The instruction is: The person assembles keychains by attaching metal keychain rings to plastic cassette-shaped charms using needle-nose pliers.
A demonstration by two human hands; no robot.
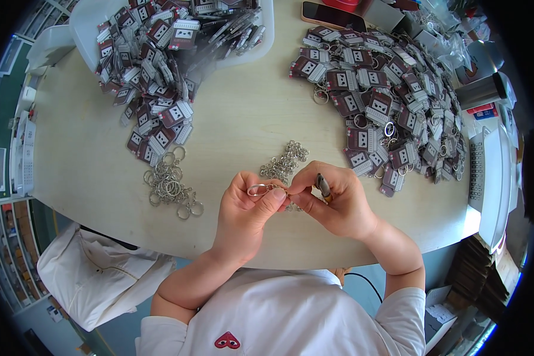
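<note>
Between thumb and fingers, my left hand [243, 207] pinches a split key ring [257, 190] with a short piece of chain at its right end. The fingertips of my right hand [338, 202] meet the left ones at that chain. A tool with a dark metal tip, perhaps pliers [323, 187], is tucked in my right palm; most of it is hidden. Just beyond my hands lies a heap of small metal links [286, 159], partly covered by my fingers. A pile of loose key rings [169, 183] is to the left.
A large pile of cassette-shaped keychains with rings [371, 107] spreads across the right side. At the far left, similar cassette-shaped tags [154, 83] spill from a white bin [268, 35]. A phone [332, 16] lies at the back. A tumbler [486, 92] and white tray [492, 184] border the right edge.
</note>
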